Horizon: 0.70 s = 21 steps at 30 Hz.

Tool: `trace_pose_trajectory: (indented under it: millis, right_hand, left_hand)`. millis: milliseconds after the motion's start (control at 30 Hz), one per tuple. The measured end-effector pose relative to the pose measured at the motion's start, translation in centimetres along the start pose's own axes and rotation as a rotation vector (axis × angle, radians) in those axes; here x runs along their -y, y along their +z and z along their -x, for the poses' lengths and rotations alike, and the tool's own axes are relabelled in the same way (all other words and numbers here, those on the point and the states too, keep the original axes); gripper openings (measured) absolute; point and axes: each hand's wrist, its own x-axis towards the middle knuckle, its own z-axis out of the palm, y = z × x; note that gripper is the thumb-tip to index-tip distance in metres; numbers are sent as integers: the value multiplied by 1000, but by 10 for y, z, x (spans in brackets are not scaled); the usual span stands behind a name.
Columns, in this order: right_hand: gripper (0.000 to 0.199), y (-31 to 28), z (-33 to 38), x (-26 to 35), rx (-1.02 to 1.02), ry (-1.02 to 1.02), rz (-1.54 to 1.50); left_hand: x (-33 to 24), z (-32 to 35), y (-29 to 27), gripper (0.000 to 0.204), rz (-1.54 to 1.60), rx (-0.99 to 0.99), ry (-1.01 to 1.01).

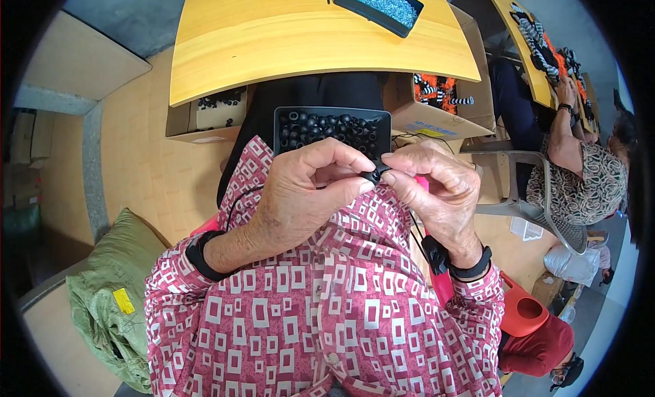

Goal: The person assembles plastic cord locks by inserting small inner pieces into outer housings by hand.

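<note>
Over my lap, my left hand [300, 185] and my right hand [440, 182] meet with their fingertips nearly touching. Thumb and forefinger of each hand pinch a small black bead-like piece [374, 175]; its exact form is mostly covered by the fingers. Just beyond the hands, a black tray [277, 129] rests on my lap, holding many round black beads [321, 126] with holes. My hands hide the near part of this tray.
A yellow table [307, 42] stands ahead, bearing a dark tray [382, 22] of clear bluish bits. Under it are cardboard boxes, one with orange and striped items [437, 91]. A green sack [116, 288] lies left. People sit at right, near a grey chair [539, 192].
</note>
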Motion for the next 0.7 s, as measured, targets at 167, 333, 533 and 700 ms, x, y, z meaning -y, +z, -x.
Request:
trace_pose_trajectory:
  millis: [167, 333, 533, 700]
  right_hand:
    - [17, 0, -1, 5, 10, -39, 81]
    - [16, -1, -1, 6, 45, -51, 129]
    - [18, 3, 2, 7, 58, -70, 175]
    - [35, 15, 6, 1, 49, -47, 132]
  left_hand:
    - [0, -1, 0, 18, -17, -2, 14]
    - [3, -1, -1, 16, 2, -7, -3]
    - [1, 0, 0, 15, -35, -35, -23]
    - [11, -4, -4, 12, 167, -60, -98]
